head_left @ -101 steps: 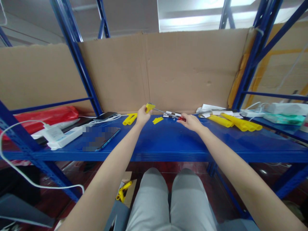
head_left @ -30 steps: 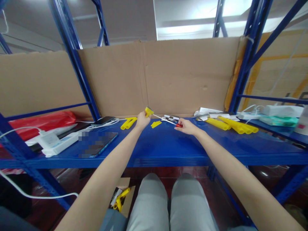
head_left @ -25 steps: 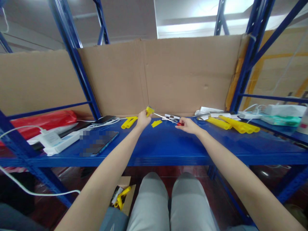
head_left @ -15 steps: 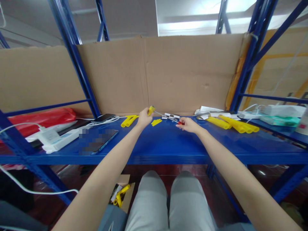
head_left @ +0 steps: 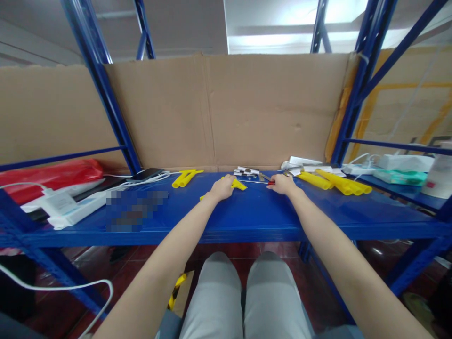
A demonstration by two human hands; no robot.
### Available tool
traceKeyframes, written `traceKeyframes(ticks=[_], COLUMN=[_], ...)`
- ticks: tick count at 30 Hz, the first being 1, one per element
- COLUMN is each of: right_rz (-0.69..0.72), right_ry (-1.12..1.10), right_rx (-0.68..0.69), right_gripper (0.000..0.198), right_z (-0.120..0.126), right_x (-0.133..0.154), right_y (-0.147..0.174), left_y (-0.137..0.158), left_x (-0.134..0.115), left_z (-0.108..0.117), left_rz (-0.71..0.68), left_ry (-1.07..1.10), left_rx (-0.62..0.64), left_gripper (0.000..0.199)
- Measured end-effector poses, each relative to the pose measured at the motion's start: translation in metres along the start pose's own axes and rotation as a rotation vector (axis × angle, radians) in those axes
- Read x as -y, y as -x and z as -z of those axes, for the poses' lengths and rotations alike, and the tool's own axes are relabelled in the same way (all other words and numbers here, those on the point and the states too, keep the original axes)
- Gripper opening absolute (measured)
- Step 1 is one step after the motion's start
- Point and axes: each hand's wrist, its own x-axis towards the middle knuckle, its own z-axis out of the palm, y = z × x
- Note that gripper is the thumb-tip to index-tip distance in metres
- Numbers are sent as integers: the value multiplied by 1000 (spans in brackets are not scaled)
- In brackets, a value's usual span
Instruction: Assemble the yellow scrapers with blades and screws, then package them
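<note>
Evidently, the left hand's (head_left: pixel 223 187) fingers curled around a yellow handle piece (head_left: pixel 240 184), visible at its three o'clock; the right hand's (head_left: pixel 282 183) fingers gripped a red-handled screwdriver (head_left: pixel 271 183), shaft toward nine o'clock. Steady alignment seemed best.

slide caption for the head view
Left hand on a yellow piece, right hand gripping a red-handled tool, at a blue shelf backed by cardboard.
</note>
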Motion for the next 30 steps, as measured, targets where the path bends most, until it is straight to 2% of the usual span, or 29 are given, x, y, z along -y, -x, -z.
traceKeyframes(ticks=[8,13,18,25,28,30], right_rz=[-8,28,107,207,278,274], right_ry=[-53,-105,-129,-4,-2,-6], right_rx=[104,50,35,44,102,129], right_gripper=[25,42,45,42,46,45], right_z=[-4,-9,-6,6,2,-4], right_x=[-1,1,8,22,33,40], right_y=[-2,-4,-8,-42,-58,-65], left_y=[12,18,22,22,22,23], left_x=[-2,-4,-5,-3,-3,-3], left_z=[5,8,12,10,10,11], left_rz=[8,-4,-9,-7,-9,-14], left_ry=[-68,-72,-57,-47,-57,-65], left_rx=[31,31,32,20,30,31], left_gripper=[41,39,37,34,33,33])
